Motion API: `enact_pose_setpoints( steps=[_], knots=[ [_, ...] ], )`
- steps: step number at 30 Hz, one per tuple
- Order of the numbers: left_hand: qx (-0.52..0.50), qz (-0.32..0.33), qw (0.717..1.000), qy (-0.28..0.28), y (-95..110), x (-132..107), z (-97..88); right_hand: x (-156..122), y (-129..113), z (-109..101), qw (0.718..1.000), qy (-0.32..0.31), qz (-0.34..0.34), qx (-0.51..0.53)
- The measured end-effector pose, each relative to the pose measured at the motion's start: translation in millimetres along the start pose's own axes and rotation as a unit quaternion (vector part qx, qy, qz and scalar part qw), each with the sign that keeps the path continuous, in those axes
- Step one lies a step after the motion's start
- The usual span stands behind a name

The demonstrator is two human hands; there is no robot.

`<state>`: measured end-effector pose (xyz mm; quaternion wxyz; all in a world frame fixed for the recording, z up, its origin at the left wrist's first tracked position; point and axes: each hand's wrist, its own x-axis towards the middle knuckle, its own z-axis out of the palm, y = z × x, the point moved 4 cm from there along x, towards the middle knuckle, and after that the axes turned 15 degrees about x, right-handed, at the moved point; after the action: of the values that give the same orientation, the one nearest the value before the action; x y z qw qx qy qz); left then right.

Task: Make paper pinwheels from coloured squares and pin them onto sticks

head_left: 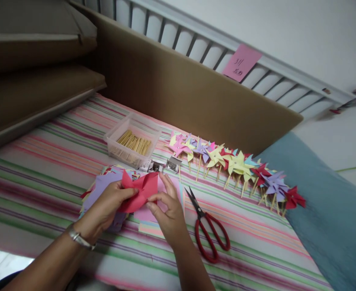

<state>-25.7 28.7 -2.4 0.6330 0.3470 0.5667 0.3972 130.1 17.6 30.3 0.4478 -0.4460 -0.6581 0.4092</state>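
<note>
Both my hands hold a red paper piece (140,190) with folded-in corners above the striped cloth (44,169). My left hand (105,206), with a metal bracelet on the wrist, grips its left side with closed fingers. My right hand (167,208) pinches the paper's right edge between thumb and fingers. Under my left hand lies a stack of cut coloured paper squares (100,186), purple on top. Red-handled scissors (208,230) lie just right of my right hand.
A clear plastic tub of wooden sticks (133,143) stands behind the paper, with small metal boxes (162,165) beside it. A row of several finished paper pinwheels (235,165) runs to the right. A cardboard sheet (180,93), a pink note (241,62) and a blue cushion (332,218) border the area.
</note>
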Motion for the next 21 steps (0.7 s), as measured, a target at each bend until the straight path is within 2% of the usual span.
enact_pose_setpoints(
  steps=[8,14,21],
  knots=[
    [-0.006,0.022,0.998,-0.052,-2,-1,15.0,-3,5,2,0.999,0.018,0.051,0.005],
    [-0.001,0.018,0.998,-0.060,-1,-3,20.7,-2,8,1,0.997,0.047,0.042,-0.033],
    [-0.007,-0.004,0.997,-0.078,-5,-2,23.1,0,7,0,0.995,0.067,0.069,-0.032]
  ],
)
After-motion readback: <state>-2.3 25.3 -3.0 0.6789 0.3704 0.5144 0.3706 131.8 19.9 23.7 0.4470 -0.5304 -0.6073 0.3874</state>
